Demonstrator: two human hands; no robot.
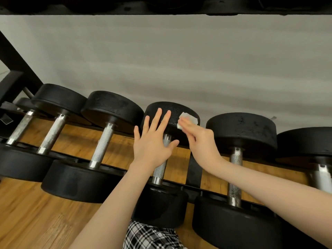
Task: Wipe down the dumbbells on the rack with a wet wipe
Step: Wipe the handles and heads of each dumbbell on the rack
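Wet wipe (188, 119) pressed to far head of middle dumbbell (170, 114) on rack (115, 170), fourth along from the left. Right hand (201, 141) curled over wipe, pinning it to the rubber. Left hand (152, 139) spread wide, fingers flat on same head, thumb near steel handle (160, 168). Neighbouring dumbbells (240, 130) close either side, speckled, possibly damp. Risks, as judged: wipe small and bunched, so patches likely missed; slipping from under fingers on textured rubber; knuckles catching adjacent head on a wide stroke.
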